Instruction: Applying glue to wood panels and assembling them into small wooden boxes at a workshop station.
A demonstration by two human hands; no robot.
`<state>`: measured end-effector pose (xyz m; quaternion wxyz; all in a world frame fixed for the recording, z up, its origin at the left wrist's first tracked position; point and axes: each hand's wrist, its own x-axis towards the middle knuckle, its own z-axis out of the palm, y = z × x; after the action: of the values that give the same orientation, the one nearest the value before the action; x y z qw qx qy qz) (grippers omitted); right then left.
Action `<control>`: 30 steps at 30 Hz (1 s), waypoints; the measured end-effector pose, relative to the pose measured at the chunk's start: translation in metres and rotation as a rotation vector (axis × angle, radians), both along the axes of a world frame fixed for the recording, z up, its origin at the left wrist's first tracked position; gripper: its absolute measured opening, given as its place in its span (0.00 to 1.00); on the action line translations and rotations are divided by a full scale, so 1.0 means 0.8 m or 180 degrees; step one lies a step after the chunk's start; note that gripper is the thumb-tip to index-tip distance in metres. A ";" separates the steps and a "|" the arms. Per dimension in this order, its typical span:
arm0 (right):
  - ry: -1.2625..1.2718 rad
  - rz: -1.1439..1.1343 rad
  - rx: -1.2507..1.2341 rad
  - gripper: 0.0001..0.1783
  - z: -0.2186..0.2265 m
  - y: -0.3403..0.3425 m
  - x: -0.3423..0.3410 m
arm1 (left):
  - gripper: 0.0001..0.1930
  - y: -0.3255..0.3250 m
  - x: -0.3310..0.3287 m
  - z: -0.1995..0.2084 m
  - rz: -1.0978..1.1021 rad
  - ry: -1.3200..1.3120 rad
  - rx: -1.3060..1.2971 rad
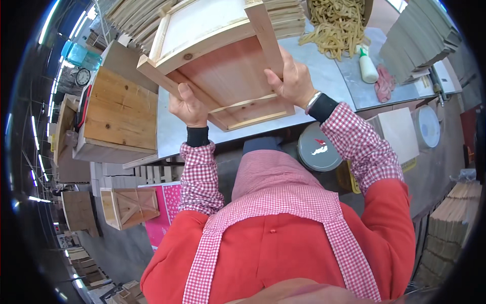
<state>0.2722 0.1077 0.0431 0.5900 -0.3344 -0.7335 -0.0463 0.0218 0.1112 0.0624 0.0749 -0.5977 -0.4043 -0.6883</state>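
Between my two hands a pale wooden box frame (225,68) is held up, tilted, over the table. Its side rails stick out past the corners, and a reddish panel shows inside. A thin pale band (243,104) runs across its near part. My left hand (188,106) grips the left rail, thumb on top. The right rail is in the grip of my right hand (293,83), its thumb pressing the inner side; some fingers of both hands are hidden behind the wood.
The pale table (324,83) bears stacked wooden slats (286,17), a heap of tan rubber bands (334,30), a white glue bottle (367,68), a pink cloth (385,86) and stacked grey boards (417,43). Wooden boxes (121,111) stand left. A round lidded bucket (319,147) is below the table edge.
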 end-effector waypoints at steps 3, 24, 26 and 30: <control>-0.0044 -0.0273 0.0156 0.30 0.001 0.006 -0.003 | 0.21 -0.004 -0.016 -0.005 -0.0175 -0.0120 -0.0589; 0.1281 -0.0452 -0.1817 0.18 -0.023 0.163 0.044 | 0.08 0.015 0.125 0.211 -0.1596 0.2685 -0.0204; 0.1177 -0.0587 -0.1283 0.17 0.055 0.164 0.039 | 0.07 0.008 0.129 0.209 -0.1624 0.2682 -0.0265; 0.0960 -0.0251 -0.1113 0.16 0.086 0.089 0.028 | 0.08 -0.005 0.137 0.230 -0.1669 0.2683 -0.0617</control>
<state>0.2949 0.1789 0.1117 0.6237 -0.4631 -0.6202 0.1089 0.1314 0.1068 0.2467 0.0003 -0.9092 -0.2373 -0.3421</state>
